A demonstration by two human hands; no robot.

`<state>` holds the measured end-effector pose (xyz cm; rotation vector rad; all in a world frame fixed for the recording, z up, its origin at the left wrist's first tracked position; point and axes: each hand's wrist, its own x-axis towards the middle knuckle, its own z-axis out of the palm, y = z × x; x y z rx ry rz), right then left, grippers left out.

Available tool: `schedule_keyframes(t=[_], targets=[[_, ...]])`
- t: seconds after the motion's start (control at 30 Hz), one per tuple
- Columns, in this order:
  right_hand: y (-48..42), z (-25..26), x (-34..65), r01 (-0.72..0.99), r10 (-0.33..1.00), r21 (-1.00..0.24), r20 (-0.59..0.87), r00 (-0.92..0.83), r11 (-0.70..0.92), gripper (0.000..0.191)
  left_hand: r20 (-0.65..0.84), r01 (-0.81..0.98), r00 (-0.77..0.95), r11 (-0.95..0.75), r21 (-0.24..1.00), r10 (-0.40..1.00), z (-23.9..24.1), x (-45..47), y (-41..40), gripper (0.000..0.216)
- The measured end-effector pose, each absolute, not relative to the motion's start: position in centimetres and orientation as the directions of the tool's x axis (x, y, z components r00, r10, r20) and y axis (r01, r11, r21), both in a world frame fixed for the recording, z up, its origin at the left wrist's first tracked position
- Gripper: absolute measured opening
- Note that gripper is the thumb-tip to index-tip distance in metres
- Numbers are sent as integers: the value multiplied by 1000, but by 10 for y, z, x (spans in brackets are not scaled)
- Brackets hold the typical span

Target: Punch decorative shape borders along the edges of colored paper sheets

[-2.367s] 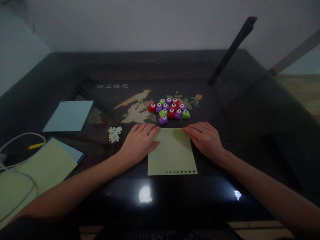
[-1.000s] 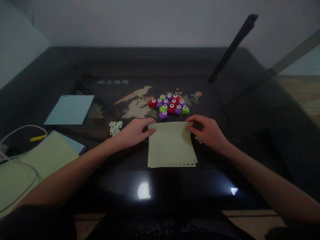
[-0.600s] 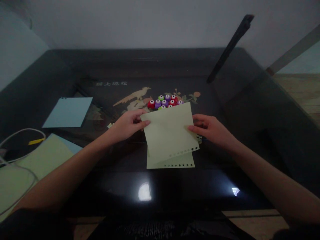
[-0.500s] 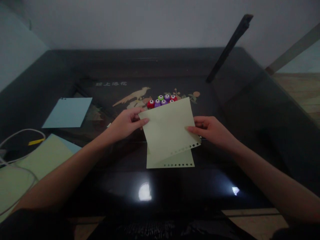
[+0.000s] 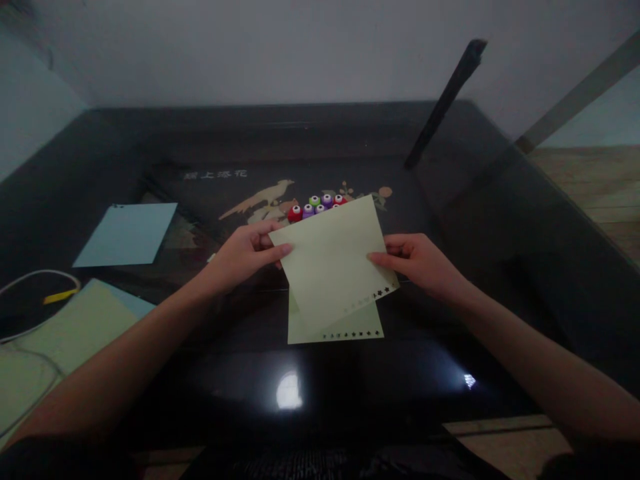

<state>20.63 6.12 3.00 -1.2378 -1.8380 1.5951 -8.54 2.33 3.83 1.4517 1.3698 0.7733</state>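
Observation:
Both hands hold up a pale green sheet of paper (image 5: 333, 260) with a row of small star holes near its lower right edge. My left hand (image 5: 243, 253) pinches its left edge and my right hand (image 5: 419, 260) pinches its right edge. The sheet is tilted and lifted off the dark glossy table (image 5: 350, 387). Under it a second pale green sheet (image 5: 345, 327), also with a row of star holes, lies flat on the table. Behind the raised sheet a cluster of small red, purple and green punches (image 5: 315, 205) is partly hidden.
A light blue sheet (image 5: 126, 234) lies at the left. More green and blue sheets (image 5: 65, 333) and a white cable (image 5: 30, 280) sit at the near left. A dark bar (image 5: 443, 100) leans at the back right. The table edge runs along the bottom.
My hands went from lying flat on the paper to pinching the top sheet and lifting it off the one beneath. The raised sheet now hides most of the punches.

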Motion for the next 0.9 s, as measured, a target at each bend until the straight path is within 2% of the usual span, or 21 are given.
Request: schedule_keyframes(t=[0.3,0.57,0.77,0.9], targets=[[64,26,207,338,821,-939,-243,-516,-65,23,-212,306,179,150,940,961,33,-86,21,22],[66,24,208,348,828,-935,-251,-501,-73,25,-260,305,268,174,936,928,31,-84,21,23],[70,27,213,422,754,-905,-310,-579,-48,29,-447,337,478,313,888,756,27,-83,17,27],[71,31,214,487,673,-873,-373,-639,-21,35,-488,329,604,361,873,630,19,-82,13,23]])
